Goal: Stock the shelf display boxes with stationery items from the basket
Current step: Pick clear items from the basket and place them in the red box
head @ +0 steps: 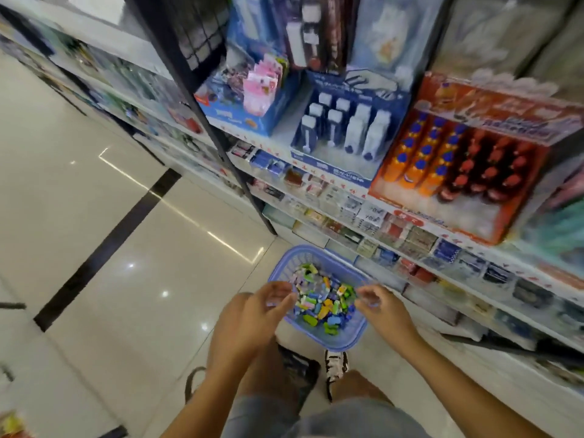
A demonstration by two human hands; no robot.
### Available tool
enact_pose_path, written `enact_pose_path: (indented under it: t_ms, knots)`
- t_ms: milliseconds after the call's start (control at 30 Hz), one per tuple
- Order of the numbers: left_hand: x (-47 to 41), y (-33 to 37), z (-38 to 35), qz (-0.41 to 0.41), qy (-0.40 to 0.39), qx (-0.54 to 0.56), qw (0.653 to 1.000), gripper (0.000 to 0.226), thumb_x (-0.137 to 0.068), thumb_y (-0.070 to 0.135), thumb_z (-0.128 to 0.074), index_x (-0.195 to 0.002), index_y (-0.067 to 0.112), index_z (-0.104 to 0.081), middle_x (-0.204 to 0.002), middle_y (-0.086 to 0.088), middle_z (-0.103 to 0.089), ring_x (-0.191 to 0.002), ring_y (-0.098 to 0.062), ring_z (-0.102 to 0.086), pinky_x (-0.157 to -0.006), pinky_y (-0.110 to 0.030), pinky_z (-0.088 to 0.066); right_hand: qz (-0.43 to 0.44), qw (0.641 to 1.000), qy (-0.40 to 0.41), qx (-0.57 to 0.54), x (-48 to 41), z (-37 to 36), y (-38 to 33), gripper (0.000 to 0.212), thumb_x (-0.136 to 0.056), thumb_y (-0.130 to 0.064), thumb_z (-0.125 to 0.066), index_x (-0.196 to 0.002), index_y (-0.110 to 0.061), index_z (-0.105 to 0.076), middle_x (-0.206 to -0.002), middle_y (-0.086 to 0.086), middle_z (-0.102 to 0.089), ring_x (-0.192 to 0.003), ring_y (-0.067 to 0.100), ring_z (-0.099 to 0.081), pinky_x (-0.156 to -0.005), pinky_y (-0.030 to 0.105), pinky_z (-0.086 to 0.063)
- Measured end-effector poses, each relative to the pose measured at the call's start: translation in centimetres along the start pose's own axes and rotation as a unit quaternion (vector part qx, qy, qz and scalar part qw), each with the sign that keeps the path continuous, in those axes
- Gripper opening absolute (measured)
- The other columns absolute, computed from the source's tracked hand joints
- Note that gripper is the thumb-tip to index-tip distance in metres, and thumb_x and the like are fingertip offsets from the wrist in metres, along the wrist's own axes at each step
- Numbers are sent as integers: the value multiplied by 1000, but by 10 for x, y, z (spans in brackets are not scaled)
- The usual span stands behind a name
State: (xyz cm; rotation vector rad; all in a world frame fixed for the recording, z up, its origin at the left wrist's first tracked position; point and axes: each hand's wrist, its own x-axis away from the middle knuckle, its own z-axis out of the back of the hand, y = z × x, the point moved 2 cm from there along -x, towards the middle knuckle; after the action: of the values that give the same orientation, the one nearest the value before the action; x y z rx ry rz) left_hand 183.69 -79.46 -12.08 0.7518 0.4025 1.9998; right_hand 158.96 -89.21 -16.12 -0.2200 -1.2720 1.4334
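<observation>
both hands over the basket by the shelf's bottom edge
the blue basket [344, 342] of bright stationery items [322, 303] sits on the floor, below the display boxes [458, 172]. left hand [268, 306] and right hand [377, 306] hover above it, fingers loosely curled; blur hides whether either grasps anything.

One basket [335, 345], two hands [264, 311] [380, 311], three large display boxes [335, 172].

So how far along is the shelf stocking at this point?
Done: the orange display box and blue display box hold rows of stock, though the orange one shows bare space at its front. In hand: nothing visible; the left hand and right hand hover over the basket, fingers loosely curled. Left: the heap of colourful small items filling the basket.
</observation>
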Motion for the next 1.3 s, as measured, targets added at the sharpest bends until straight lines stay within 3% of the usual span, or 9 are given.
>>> enact_pose_path:
  t_ms: [133, 400, 533, 600, 667, 800, 1033, 1200, 1300]
  knots:
    - [-64, -2, -19, 4, -103, 151, 983, 11, -85, 38, -68, -95, 34, -66, -83, 18, -71, -79, 1, -66, -64, -4, -45, -61, 997, 30, 24, -25, -19, 19, 29, -90, -22, -63, -116, -11, -59, -121, 6, -61, -112, 19, -58, -85, 19, -41]
    - [-221, -103, -155, -64, -268, 0, 961, 17, -88, 25, -64, -104, 18, -66, -97, -1, -69, -90, -15, -64, -83, -29, -51, -142, 983, 56, 97, -153, -102, 126, 34, -92, -25, -58, -121, -9, -54, -126, 11, -55, -113, 24, -55, -91, 27, -41]
    - [-278, -163, -243, -89, -325, -81, 938, 7, -89, 19, -60, -92, 25, -61, -91, 5, -63, -81, -6, -58, -74, -14, -46, -167, 976, 18, 140, -224, -150, 196, 16, -95, -22, -52, -111, -24, -50, -104, 8, -57, -110, 27, -55, -79, 27, -38]
    - [-305, -189, -288, -110, -327, -142, 928, 19, -88, 23, -59, -107, 21, -62, -105, -2, -65, -97, -17, -63, -87, -27, -49, -166, 974, 9, 152, -254, -173, 236, 11, -93, -22, -53, -101, -28, -49, -97, 7, -53, -109, 27, -53, -89, 34, -43]
    - [-330, -212, -331, -157, -334, -227, 901, 43, -89, 34, -56, -129, 20, -53, -125, -4, -60, -113, -22, -58, -92, -29, -46, -157, 964, -7, 213, -285, -195, 279, 42, -92, -24, -55, -132, -13, -44, -130, 13, -48, -126, 29, -45, -106, 39, -37]
    - [-365, -254, -403, -215, -394, -297, 843, 71, -85, 51, -54, -145, 19, -34, -144, -4, -43, -127, -23, -47, -101, -31, -40, -123, 942, -61, 306, -341, -244, 348, 71, -87, -30, -62, -146, -15, -25, -148, 13, -33, -132, 31, -40, -103, 41, -39]
    - [-373, -298, -480, -133, -293, -280, 905, 35, -99, 25, -40, -124, 5, -53, -120, -14, -61, -110, -29, -59, -88, -35, -46, -32, 954, -11, 297, -406, -319, 402, 78, -89, -34, -56, -150, -32, -9, -159, 6, -5, -128, 33, -43, -91, 43, -50]
    - [-366, -313, -491, -178, -266, -260, 911, 32, -99, 19, -43, -124, 4, -56, -123, -15, -61, -112, -27, -57, -82, -23, -40, 40, 923, 46, 380, -420, -340, 396, 79, -89, -5, -49, -150, -34, -10, -157, 6, -12, -134, 34, -30, -94, 44, -44]
    - [-365, -320, -485, -154, -248, -250, 923, 32, -96, 25, -48, -109, 0, -63, -110, -19, -65, -96, -29, -60, -77, -35, -42, 21, 923, 47, 381, -424, -343, 384, 70, -91, -3, -46, -149, -31, -18, -156, 9, -19, -129, 38, -38, -89, 48, -49]
